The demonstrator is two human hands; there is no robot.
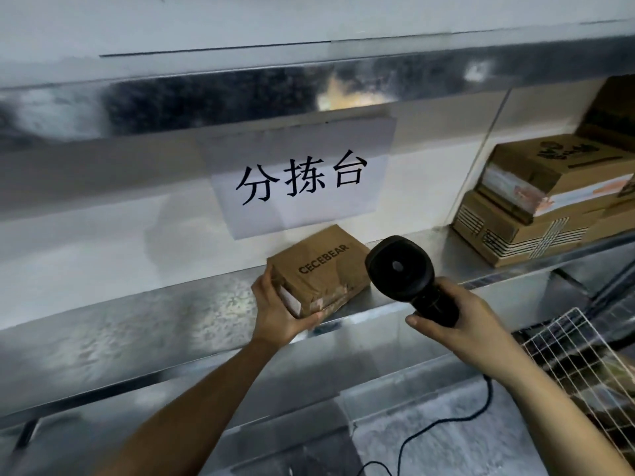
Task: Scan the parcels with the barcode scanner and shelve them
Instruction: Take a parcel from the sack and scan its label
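A brown cardboard parcel point(323, 266) printed CECEBEAR lies on the metal shelf point(192, 314), near its front edge. My left hand point(278, 310) grips the parcel's near left corner, thumb on top and fingers underneath. My right hand point(460, 317) holds a black barcode scanner point(402, 269) by its handle, just right of the parcel, its round head turned toward the camera. A black cable point(446, 427) hangs from the scanner down to the lower surface.
A stack of several cardboard boxes point(546, 201) fills the right end of the same shelf. A white paper sign point(299, 180) hangs from the shelf above. A white wire basket point(577, 365) stands at the lower right. Bare metal shelf stretches to the left.
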